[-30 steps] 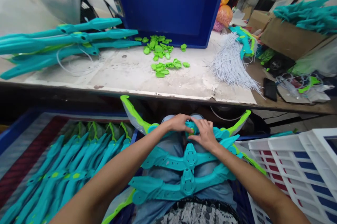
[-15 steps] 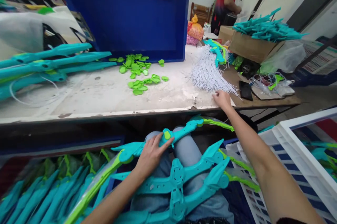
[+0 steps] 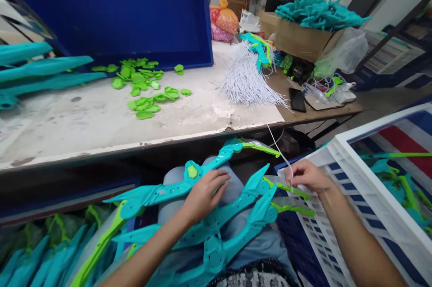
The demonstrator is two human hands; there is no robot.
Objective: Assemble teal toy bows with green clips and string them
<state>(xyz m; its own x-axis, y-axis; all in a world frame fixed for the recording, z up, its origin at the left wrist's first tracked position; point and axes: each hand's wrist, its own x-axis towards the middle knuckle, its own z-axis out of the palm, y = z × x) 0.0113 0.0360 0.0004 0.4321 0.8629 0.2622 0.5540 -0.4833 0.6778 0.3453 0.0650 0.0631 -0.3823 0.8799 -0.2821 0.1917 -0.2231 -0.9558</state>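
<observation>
A teal plastic toy bow (image 3: 175,186) with lime-green limbs and a green centre piece (image 3: 192,171) lies across my lap. Just below its middle is my left hand (image 3: 207,192), fingers stretched out over the bows and gripping nothing I can see. Two more toy bows (image 3: 216,251) lie nearer to me, partly under my left arm. Off to the right, my right hand (image 3: 308,177) pinches a thin white string (image 3: 278,147), which rises toward the table edge. A large bundle of white strings (image 3: 249,82) is spread on the table.
Green plastic pieces (image 3: 143,80) lie by a tilted blue bin (image 3: 135,12). A cardboard box (image 3: 303,37) heaped with teal parts and a black phone (image 3: 297,99) are at the right. A white crate (image 3: 340,152) stands beside me; upright bows (image 3: 50,251) fill the lower left.
My right hand has drawn back from the string bundle toward me, now with one string. My left hand has slid off the top bow's centre. The view has shifted right.
</observation>
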